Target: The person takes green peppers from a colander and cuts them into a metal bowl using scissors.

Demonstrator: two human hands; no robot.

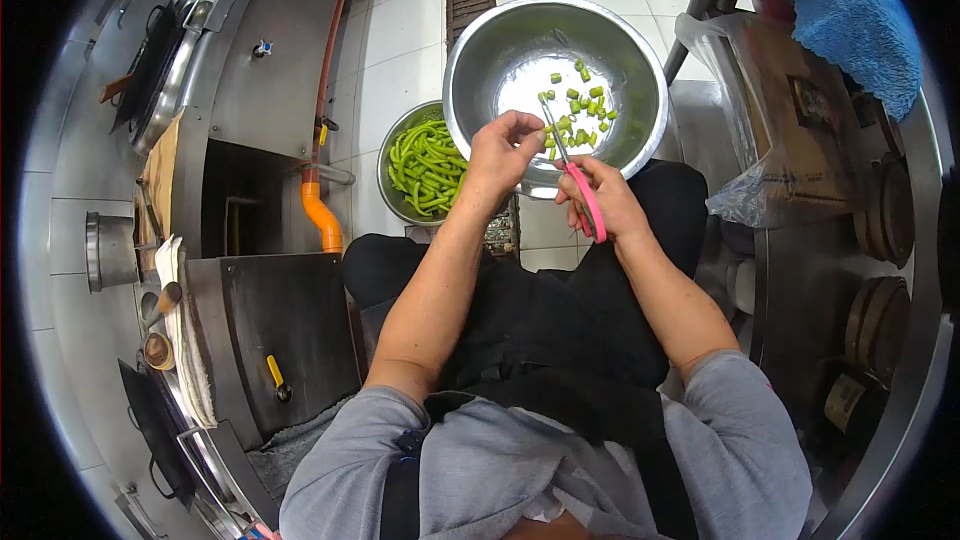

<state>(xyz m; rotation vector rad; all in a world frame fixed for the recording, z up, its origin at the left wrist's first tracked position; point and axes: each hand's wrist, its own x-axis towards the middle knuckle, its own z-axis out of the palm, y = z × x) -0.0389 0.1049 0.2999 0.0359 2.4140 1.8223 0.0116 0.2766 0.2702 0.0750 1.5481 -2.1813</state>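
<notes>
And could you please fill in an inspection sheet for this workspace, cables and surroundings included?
Surface: pale floor tiles, partly shiny.
Job's things: large metal bowl with cut green pieces; smaller metal bowl of long green pods; pink-handled scissors.
Clutter: blue cloth and clear plastic bag on the picture's right.
Hands: right hand holds the scissors, blades over the large bowl; left hand has its fingers curled beside the blades, anything held too small to confirm.
Cables: nothing seen.
Surroundings: steel cabinet and orange pipe on the picture's left.
</notes>
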